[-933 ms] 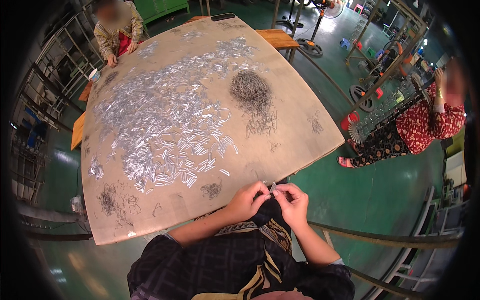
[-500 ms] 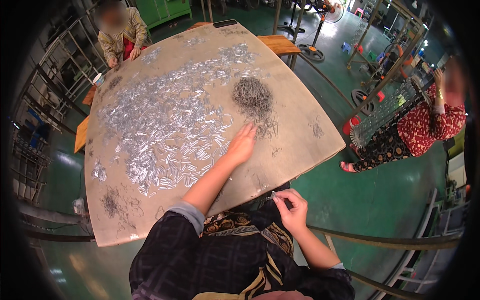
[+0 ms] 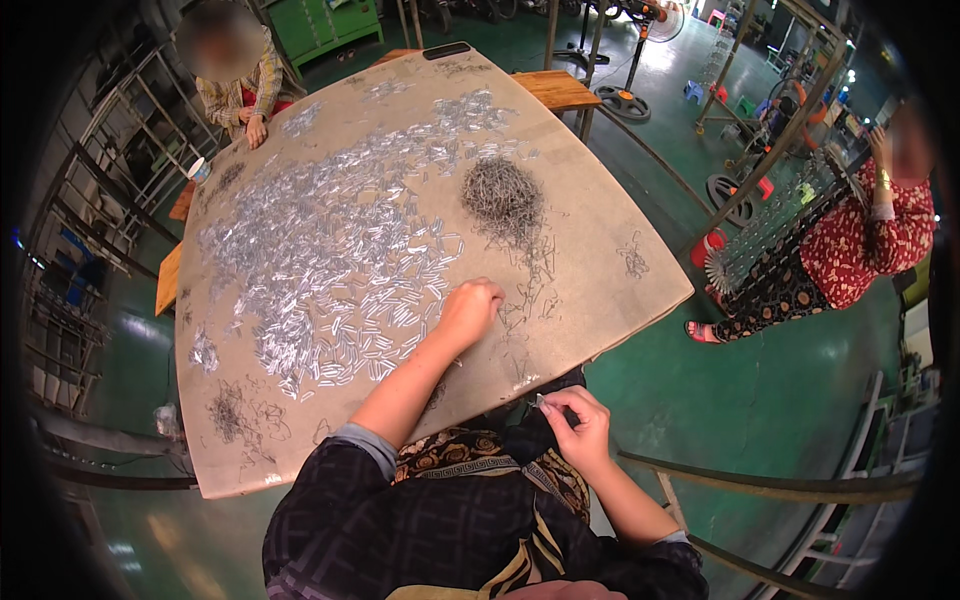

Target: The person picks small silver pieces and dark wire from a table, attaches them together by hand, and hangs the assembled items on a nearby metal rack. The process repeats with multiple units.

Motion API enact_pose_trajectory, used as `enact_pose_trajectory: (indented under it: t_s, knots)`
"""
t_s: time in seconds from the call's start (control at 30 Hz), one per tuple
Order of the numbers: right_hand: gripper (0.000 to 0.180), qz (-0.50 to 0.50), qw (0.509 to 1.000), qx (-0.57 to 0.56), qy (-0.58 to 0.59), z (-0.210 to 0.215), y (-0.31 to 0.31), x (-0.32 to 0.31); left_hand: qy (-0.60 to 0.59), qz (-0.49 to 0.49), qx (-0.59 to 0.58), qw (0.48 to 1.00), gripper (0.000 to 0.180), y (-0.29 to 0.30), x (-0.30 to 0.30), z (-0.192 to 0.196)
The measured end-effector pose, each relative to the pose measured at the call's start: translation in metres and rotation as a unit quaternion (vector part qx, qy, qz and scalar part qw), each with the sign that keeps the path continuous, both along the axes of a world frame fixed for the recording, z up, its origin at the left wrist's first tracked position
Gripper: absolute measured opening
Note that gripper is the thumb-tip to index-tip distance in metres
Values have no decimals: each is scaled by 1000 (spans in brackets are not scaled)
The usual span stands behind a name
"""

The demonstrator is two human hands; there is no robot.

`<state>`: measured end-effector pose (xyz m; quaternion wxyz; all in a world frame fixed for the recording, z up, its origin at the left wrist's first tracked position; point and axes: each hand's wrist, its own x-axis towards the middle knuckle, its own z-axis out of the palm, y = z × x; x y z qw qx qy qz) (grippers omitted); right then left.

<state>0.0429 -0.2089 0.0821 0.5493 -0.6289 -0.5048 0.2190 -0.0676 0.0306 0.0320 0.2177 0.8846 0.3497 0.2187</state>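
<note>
Shiny pieces: broad spread of slim clear or silvery pieces (image 3: 330, 262), left and centre of the frame, reaching close to the left hand.
Left hand: at centre of the frame, over the tan table (image 3: 610, 285); fingers curled in, tips toward the loose wires (image 3: 518, 315). Whether they pinch a wire cannot be told. Judged good practice: take one wire by its end, using fingertips only, with the wrist held off the shiny pieces.
Wire pile: dark, tangled heap (image 3: 502, 195), upper centre of the frame, above the left hand. Wires are likely to snag; drawing from the thin strands at its lower side should disturb less.
Small shiny piece: at lower centre of the frame (image 3: 541, 402), off the table's near edge, between right thumb and finger. Should be gripped lightly, with its tip left exposed.
Right hand: at lower centre of the frame (image 3: 582, 425), thumb and finger pinching the small shiny piece, apart from the left hand.
Near edge: rises from lower left to the table's corner at right of centre; the left forearm crosses it. A low lift over it is advisable.
Metal rail: lower right of the frame (image 3: 780, 486), beyond the right forearm; the right elbow has limited room on that side.
</note>
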Motion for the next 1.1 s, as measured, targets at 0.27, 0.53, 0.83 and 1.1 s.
enact_pose_trajectory:
  t_s: [0.27, 0.53, 0.83, 1.1]
  knots:
    - [9, 0, 1000, -6, -9, -1, -3, 0, 69, -53, 110, 990, 10, -4, 21, -15]
    - [9, 4, 1000, -1, -21, -2, -3, -1, 207, -65, 140, 966, 9, -8, 32, -17]
    - [9, 11, 1000, 4, -13, -18, 0, -4, 15, -41, -182, 982, 9, -9, -18, 11]
    - [8, 10, 1000, -9, 8, -27, 10, -11, -198, -146, -527, 813, 6, -65, -59, 40]
